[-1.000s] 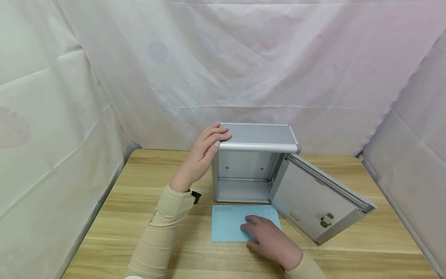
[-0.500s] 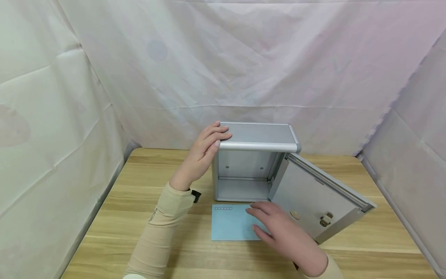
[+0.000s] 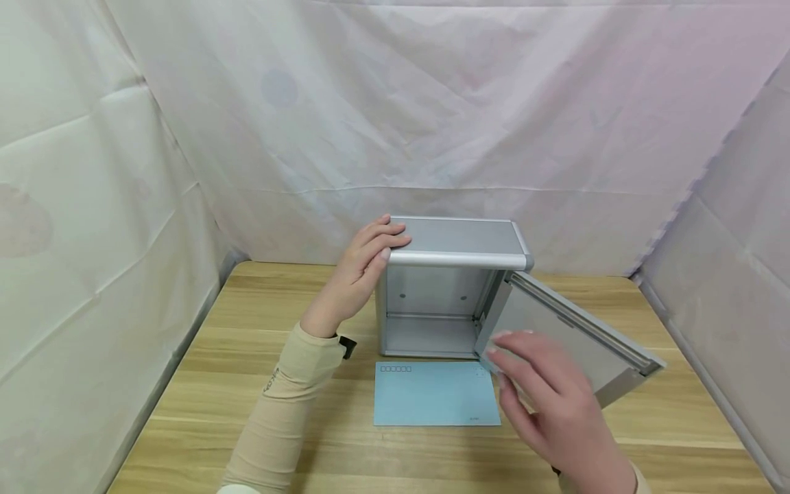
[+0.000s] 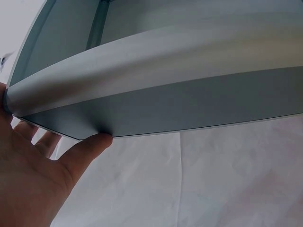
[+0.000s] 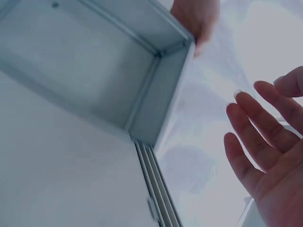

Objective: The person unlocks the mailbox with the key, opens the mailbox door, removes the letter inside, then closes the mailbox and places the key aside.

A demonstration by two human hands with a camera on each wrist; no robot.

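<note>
A grey metal mailbox stands on the table with its front side facing me and its inside bare. My left hand rests on its upper left corner, fingers lying over the top. The left wrist view shows the thumb touching the box's edge. The door, hinged on the right, hangs wide. In front of it hovers my right hand, holding nothing, its fingers loosely spread in the right wrist view. A light blue envelope lies flat before the box.
The wooden table carries everything. White cloth hangs behind it and along both sides. The door swings out over the table's right part, and my right hand hides its lock.
My right hand has left the envelope and moved right, lifting to the front of the door. The envelope now shows whole. My left hand and the mailbox have stayed put.
</note>
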